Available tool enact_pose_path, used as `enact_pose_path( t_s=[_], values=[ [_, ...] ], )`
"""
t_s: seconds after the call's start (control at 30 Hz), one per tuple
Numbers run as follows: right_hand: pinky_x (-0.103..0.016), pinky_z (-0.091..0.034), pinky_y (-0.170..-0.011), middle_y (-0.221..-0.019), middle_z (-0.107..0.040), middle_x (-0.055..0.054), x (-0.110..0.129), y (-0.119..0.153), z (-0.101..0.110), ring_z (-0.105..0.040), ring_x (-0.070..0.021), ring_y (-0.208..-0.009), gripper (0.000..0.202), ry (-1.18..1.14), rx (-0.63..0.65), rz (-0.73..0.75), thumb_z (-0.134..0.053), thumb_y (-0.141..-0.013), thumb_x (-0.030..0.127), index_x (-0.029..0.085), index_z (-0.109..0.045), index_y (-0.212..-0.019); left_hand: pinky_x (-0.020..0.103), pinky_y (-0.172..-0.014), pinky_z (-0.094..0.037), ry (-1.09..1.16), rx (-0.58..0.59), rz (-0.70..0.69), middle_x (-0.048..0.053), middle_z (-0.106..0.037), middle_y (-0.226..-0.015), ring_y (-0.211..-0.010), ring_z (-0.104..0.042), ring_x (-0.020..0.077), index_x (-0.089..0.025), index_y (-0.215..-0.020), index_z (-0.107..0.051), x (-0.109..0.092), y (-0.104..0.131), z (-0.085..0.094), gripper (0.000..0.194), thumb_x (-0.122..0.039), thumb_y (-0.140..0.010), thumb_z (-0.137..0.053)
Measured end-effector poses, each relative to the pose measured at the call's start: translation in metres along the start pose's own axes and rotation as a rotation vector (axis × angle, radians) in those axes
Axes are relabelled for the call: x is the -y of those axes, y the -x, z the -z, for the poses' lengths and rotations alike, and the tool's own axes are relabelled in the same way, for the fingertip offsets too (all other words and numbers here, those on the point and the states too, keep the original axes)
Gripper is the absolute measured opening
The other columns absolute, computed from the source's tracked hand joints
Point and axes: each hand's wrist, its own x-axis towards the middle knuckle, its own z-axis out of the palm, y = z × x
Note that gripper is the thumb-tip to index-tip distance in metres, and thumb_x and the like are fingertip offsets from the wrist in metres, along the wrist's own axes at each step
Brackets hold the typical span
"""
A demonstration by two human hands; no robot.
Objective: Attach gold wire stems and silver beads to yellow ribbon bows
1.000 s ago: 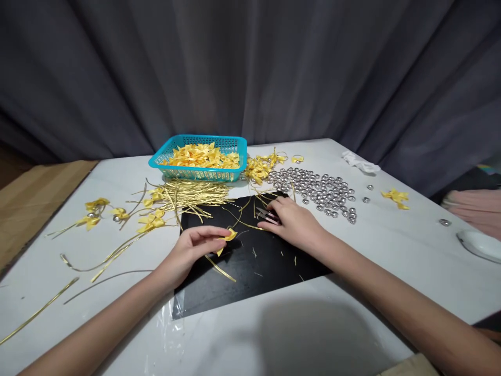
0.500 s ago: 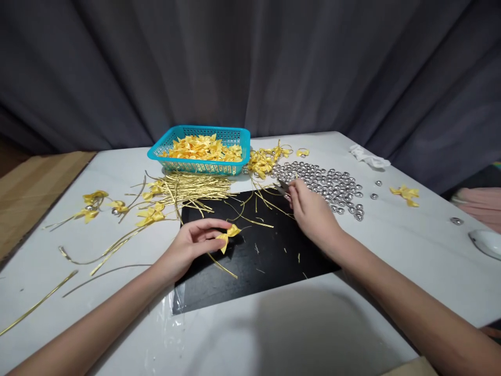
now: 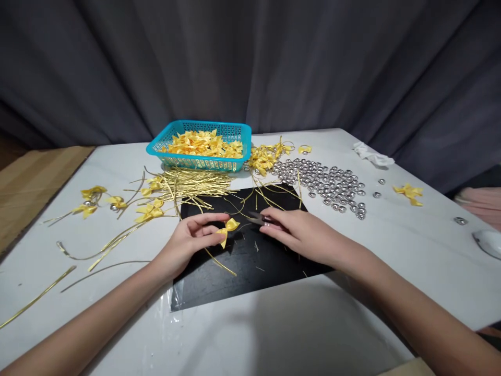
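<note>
Between thumb and fingers, my left hand [image 3: 191,235] pinches a small yellow ribbon bow [image 3: 226,230] above the black mat [image 3: 235,279]. A thin wire end sticks out from the bow toward the right. My right hand [image 3: 293,227] is closed around small snips [image 3: 256,218], whose dark blades point left at the bow, a short gap away. The handles are mostly hidden in the fingers. Gold twist ties [image 3: 221,263] and small clipped bits lie on the mat below the hands.
Behind stands a blue basket [image 3: 199,162] of yellow bows, with a pile of gold ties [image 3: 195,185] before it. Silver beads [image 3: 332,185] spread at the back right, near a crumpled white tissue [image 3: 373,154]. Finished-looking bows [image 3: 151,210] lie at left; a white dish [image 3: 489,243] sits far right.
My right hand has brought the snips left and toward me, from beside the silver beads to near the bow. My left hand still pinches the bow, barely moved.
</note>
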Motion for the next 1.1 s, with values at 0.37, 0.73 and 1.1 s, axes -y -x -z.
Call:
enact_pose_path(
  t_s=[0.37,0.73,1.1],
  values=[
    [-0.033,-0.043,-0.074,-0.097,-0.063,-0.012,-0.007,-0.016,-0.015,-0.055,-0.0256,-0.094,0.022,0.192,-0.128,0.082,-0.058,-0.087,0.031,0.016,-0.064,-0.100,0.015,-0.052,-0.049,-0.258,0.054,-0.105,-0.001,-0.061,-0.069,-0.060,-0.056,0.0088,-0.013,-0.105,-0.066,-0.001,0.008,-0.010,0.042,-0.019,-0.065,-0.076],
    [-0.023,-0.017,-0.043,-0.049,-0.041,0.006,0.039,-0.043,-0.014,-0.026,-0.0047,-0.044,0.022,-0.806,0.230,-0.246,-0.067,-0.075,0.034,0.013,-0.070,-0.069,0.016,-0.053,-0.049,-0.214,0.066,-0.162,0.000,-0.061,-0.075,-0.062,-0.054,0.0081,-0.013,-0.111,-0.062,0.000,0.007,-0.008,0.045,-0.020,-0.067,-0.073],
    [-0.019,-0.012,-0.039,-0.047,-0.031,0.010,0.034,-0.046,-0.020,-0.018,-0.0030,-0.039,0.017,-1.358,-0.084,-0.313,-0.058,-0.081,0.030,0.015,-0.062,-0.074,0.018,-0.058,-0.050,-0.163,0.078,-0.158,0.005,-0.063,-0.102,-0.064,-0.056,0.0066,-0.020,-0.131,-0.045,0.003,0.008,-0.010,0.070,-0.020,-0.067,-0.074]
  ],
)
